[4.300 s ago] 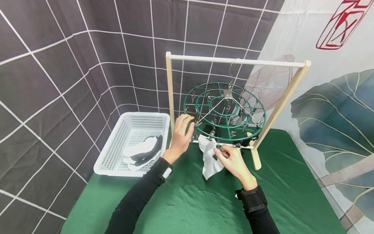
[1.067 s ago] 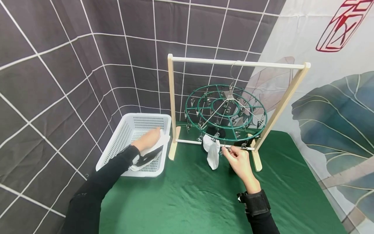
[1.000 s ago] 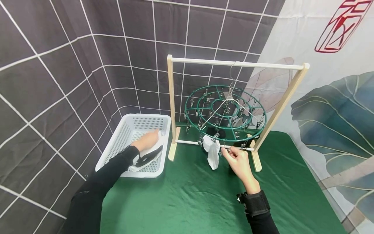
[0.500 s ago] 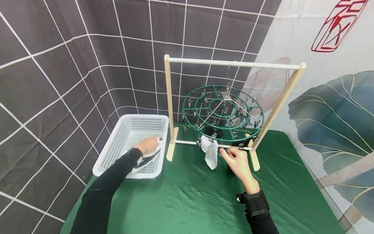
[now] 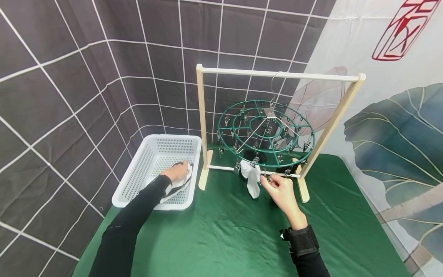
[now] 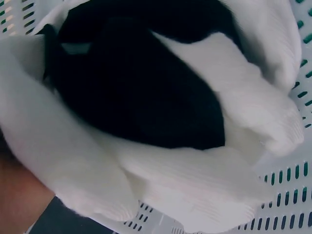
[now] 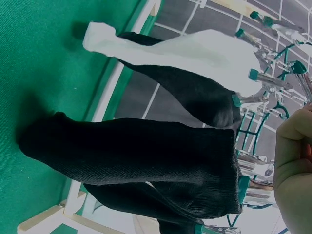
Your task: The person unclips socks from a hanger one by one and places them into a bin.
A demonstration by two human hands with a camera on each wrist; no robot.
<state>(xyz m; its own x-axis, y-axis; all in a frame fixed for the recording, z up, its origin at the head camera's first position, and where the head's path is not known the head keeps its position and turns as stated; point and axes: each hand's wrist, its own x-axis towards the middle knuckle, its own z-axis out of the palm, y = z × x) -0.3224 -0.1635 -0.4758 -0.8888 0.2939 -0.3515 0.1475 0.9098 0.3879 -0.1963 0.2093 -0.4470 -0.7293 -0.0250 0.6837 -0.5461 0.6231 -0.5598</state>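
My left hand (image 5: pixel 175 172) is down in the white basket, its fingers curled at a white sock (image 6: pixel 53 141); the fingertips are mostly hidden by the cloth. A dark sock (image 6: pixel 146 87) and more white socks lie bunched around it. With bent fingers, my right hand (image 5: pixel 281 189) pinches a metal clip (image 5: pixel 264 179) at the front rim of the green round clip hanger (image 5: pixel 266 166). Just left of that hand, a white sock (image 5: pixel 250 179) hangs from the rim. Beside it, black socks (image 7: pixel 141 151) hang from clips, seen close in the right wrist view.
The perforated white basket (image 5: pixel 126 179) stands left of the wooden rack (image 5: pixel 202 123). From the rack's white top bar (image 5: pixel 238 71), the hanger hangs by a hook, with several clips dangling from its rings. Green cloth (image 5: pixel 214 238) covers the table; a grid-patterned curtain (image 5: pixel 155 57) is behind.
Since the oldest frame, my left hand has gone from the hanger's left side into the basket and taken hold of a white sock. My right hand has stayed by the front rim.
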